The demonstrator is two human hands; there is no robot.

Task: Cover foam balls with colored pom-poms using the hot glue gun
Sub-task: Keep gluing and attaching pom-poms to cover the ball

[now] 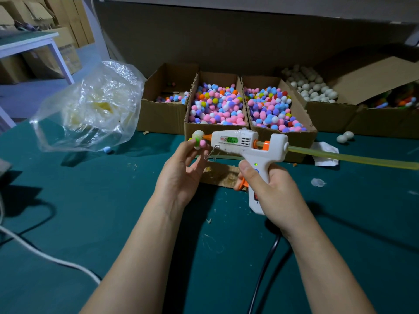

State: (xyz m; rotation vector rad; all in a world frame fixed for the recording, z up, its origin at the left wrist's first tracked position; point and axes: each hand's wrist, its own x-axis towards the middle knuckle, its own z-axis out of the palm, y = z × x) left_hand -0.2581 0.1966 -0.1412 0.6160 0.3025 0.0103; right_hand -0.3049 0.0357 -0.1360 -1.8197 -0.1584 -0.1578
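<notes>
L hand (181, 171) pinches foam ball (198, 134), few pom-poms stuck underneath. Glue gun (246, 143) runs 3-to-9 o'clock, nozzle apparently touching the ball's 3 o'clock side. R hand (272, 189) grips the handle. Pom-pom box (217, 126) sits at 12 o'clock, nearer L hand.

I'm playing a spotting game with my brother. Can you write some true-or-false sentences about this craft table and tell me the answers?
1. The right hand holds the glue gun. True.
2. The gun's orange nozzle points at the foam ball in the left hand. True.
3. The foam ball is completely covered in pom-poms. False: only a few pom-poms are on it, and its top is bare white.
4. The table cover is red. False: it is dark green.
5. A blue pom-pom lies on the table cover beside the plastic bag. True.
</notes>
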